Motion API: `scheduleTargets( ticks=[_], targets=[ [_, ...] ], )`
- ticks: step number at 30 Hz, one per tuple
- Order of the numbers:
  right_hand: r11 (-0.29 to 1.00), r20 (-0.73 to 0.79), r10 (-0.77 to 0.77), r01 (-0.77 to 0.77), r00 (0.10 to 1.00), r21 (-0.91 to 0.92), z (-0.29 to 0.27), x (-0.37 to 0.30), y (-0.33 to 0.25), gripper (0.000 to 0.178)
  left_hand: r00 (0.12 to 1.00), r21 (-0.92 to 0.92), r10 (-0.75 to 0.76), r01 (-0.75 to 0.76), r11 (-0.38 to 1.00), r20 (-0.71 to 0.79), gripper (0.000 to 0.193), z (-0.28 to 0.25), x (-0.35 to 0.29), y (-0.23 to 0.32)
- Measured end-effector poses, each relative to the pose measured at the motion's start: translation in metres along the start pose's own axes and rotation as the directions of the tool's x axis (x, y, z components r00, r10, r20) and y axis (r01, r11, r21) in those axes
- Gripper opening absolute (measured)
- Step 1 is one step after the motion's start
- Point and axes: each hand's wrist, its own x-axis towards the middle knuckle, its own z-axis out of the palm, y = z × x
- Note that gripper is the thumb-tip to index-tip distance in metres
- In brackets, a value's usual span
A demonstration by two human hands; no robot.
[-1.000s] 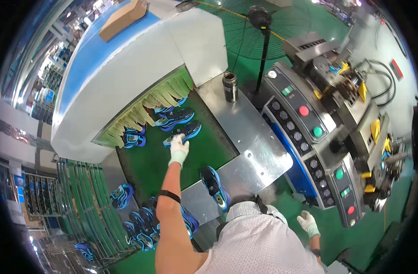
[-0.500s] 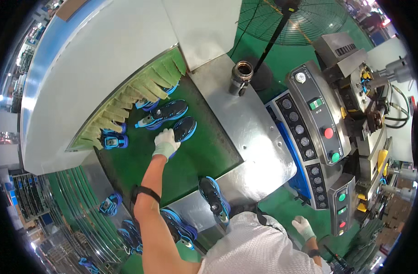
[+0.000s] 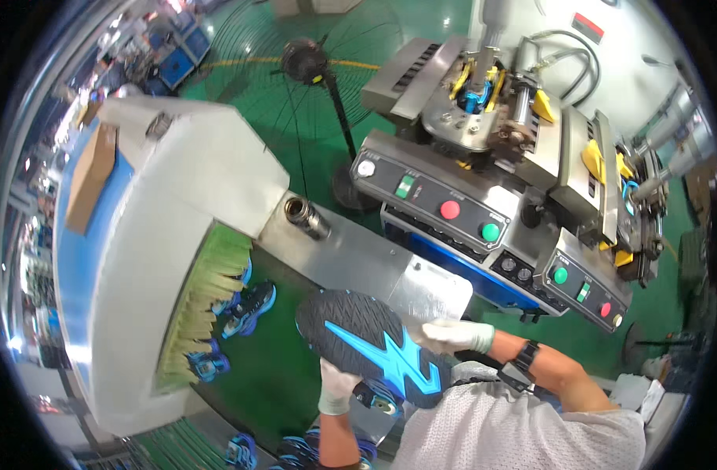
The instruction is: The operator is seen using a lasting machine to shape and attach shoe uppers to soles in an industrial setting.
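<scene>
A sneaker [image 3: 358, 329] is raised in front of me, its black sole with blue inlays turned up toward me. My left hand [image 3: 339, 384], in a white glove, grips it from the near side, its fingers partly hidden behind the sole. My gloved right hand [image 3: 450, 335] is closed at the shoe's right edge, fingertips against it. Below the sole, another sneaker [image 3: 380, 398] partly shows beside my left hand. One more black-and-blue sneaker [image 3: 250, 307] lies on the green belt [image 3: 284, 360], close to the fringed curtain [image 3: 209, 301].
A white machine housing [image 3: 155, 258] stands on the left. On the metal ledge [image 3: 358, 251] is an open flask [image 3: 305, 217]. A press with a button panel [image 3: 437, 200] is at the right, and a floor fan [image 3: 303, 61] stands behind. Several shoes [image 3: 296, 450] sit at the lower edge.
My left hand has lifted a sneaker off the belt and toward me, sole up. My right hand has come up from my side to the shoe. The view has swung right.
</scene>
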Motion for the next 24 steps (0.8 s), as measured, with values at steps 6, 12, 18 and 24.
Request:
scheduleTargets(
  ticks=[6,12,18,24],
  targets=[
    [0.925,0.111,-0.339,0.309,0.934,0.222,-0.01,-0.032,0.0,0.057,0.925,-0.997,-0.378,0.048,0.067,0.019,0.089,0.039,0.122,0.124],
    [0.883,0.002,-0.387,0.37,0.922,0.288,-0.048,-0.135,-0.027,0.066,0.977,-0.953,-0.188,0.149,0.265,0.101,0.085,0.107,0.177,0.19],
    [0.729,-0.366,-0.518,0.623,0.773,0.284,-0.119,-0.206,-0.018,0.048,0.982,-0.83,0.026,0.145,0.538,0.188,0.058,0.174,0.291,0.195],
    [0.343,-0.577,-0.671,0.885,0.465,0.314,-0.147,-0.251,-0.012,0.075,0.944,-0.269,-0.075,0.166,0.949,0.321,0.058,0.266,0.393,0.12]
  ],
)
